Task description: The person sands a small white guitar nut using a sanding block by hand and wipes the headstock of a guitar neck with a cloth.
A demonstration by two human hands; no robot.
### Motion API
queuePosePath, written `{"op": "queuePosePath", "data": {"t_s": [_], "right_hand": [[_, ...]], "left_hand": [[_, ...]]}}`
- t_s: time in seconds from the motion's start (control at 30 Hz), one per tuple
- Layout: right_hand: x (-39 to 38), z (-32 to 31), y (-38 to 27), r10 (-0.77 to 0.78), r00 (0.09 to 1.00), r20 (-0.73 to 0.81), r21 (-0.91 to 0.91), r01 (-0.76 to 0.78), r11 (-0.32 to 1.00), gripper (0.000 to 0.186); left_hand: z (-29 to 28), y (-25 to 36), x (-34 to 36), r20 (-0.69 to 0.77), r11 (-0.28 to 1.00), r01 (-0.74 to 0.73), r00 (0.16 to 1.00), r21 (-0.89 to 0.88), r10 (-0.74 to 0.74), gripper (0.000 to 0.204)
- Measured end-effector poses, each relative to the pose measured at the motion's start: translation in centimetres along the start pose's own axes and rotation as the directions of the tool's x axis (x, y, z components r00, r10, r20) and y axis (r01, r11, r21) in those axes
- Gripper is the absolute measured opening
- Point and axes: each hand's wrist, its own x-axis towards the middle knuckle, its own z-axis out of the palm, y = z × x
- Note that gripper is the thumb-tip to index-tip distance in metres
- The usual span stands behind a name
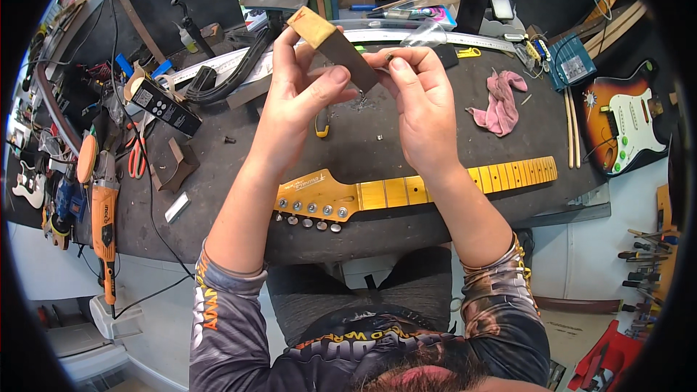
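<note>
My left hand point(303, 98) grips a rectangular block point(335, 51) with a pale yellow end and a dark grey face, held tilted above the bench. My right hand point(417, 101) is at the block's lower end, thumb and index finger pinched on a small dark piece point(390, 56) too small to name. A guitar neck point(508, 173) with a yellow fretboard and silver tuners lies below my wrists along the front of the bench. A yellow-handled tool point(321, 125) lies behind my hands, partly hidden.
A dark bench point(218, 225) holds a long white straightedge point(482, 41), pink cloth point(497, 101), red-handled pliers point(136, 152), an orange power tool point(104, 218) with a trailing cord, and several boxes and tools along the back. A sunburst guitar body point(628, 123) sits at right.
</note>
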Motion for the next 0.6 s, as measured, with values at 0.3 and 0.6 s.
{"op": "queuePosePath", "data": {"t_s": [0.3, 0.6], "right_hand": [[-0.1, 0.1, -0.1, -0.016, 1.000, 0.008, -0.055, 0.016, 0.998, 0.015], [-0.2, 0.1, -0.3, 0.190, 0.982, -0.006, 0.080, -0.189, 0.979, 0.016]], "left_hand": [[-1.6, 0.3, 0.0, 0.259, 0.934, 0.145, 0.964, -0.328, -0.059, 0.079], [-1.7, -1.1, 0.3, 0.160, 0.577, -0.593, 0.762, 0.562, 0.628, 0.118]]}}
